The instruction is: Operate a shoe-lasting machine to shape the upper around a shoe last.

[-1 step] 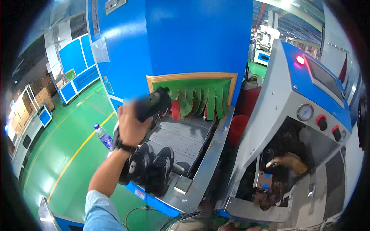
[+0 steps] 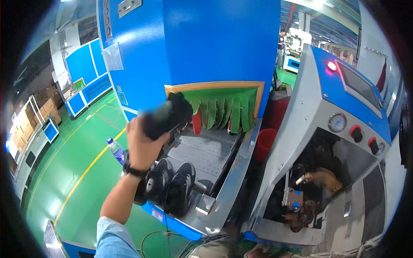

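My left hand (image 2: 144,144), with a dark band at the wrist, is closed round a black shoe (image 2: 174,114). It holds the shoe above the left side of a grey perforated conveyor bed (image 2: 200,150), in front of a green strip curtain (image 2: 223,107). Part of the held shoe is smeared. Below my wrist, a dark grey and black shoe (image 2: 180,185) stands at the near end of the bed, and another black shoe (image 2: 157,178) stands beside it to the left. My right hand does not show.
A tall blue machine (image 2: 219,43) with a wood-framed opening rises ahead. At the right stands a grey and blue machine (image 2: 297,116) with a gauge (image 2: 337,122), red-ringed knobs and a lit red lamp. A red bin (image 2: 263,144) sits between them. Left is a plastic bottle (image 2: 115,148).
The shoe in my left hand has tilted and shifted slightly, its toe end now higher. My wrist has moved a little down and left. The standing shoes look the same.
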Motion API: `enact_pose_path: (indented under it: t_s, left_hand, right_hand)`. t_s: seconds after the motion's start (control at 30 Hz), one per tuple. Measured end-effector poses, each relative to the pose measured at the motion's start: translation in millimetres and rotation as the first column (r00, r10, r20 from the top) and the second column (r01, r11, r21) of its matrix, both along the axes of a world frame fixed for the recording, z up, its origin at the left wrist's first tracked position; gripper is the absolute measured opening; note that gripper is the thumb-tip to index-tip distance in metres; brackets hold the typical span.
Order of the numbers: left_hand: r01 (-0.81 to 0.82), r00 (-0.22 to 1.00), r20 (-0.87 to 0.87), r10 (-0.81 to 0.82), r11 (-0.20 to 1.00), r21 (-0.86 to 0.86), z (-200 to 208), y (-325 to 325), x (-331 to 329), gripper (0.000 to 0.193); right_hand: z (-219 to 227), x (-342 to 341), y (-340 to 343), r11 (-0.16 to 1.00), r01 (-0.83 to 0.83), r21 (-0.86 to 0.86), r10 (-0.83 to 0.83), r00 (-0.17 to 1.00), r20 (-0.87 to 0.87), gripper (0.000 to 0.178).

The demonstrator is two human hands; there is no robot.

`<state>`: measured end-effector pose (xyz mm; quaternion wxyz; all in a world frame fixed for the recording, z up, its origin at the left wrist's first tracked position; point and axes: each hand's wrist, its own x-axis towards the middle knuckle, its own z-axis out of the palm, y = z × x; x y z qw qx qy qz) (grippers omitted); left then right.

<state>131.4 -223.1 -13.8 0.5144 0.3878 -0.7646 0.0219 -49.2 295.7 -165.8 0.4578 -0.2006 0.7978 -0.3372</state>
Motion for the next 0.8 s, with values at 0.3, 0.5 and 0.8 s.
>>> enact_pose_path:
  t_s: [0.3,0.5,0.8]
  left_hand:
    - [0.724,0.662,-0.505,-0.553,0.297,0.623,-15.8,254.4,14.8,0.089]
    - [0.727,0.313,-0.830,-0.461,-0.447,0.522,-112.5,323.2,-35.9,0.104]
    - [0.621,0.149,-0.685,-0.713,-0.471,0.626,-174.4,360.3,-86.6,0.028]
  right_hand:
    - [64.3,56.8,-116.6,0.040,0.010,-0.999,-0.132,0.991,0.005,0.057]
    - [-15.9,-15.4,-2.8,0.556,0.237,-0.797,0.226,0.879,0.419,0.044]
    - [-24.1,-42.0,42.4,0.313,0.836,-0.450,-0.236,0.527,0.816,0.069]
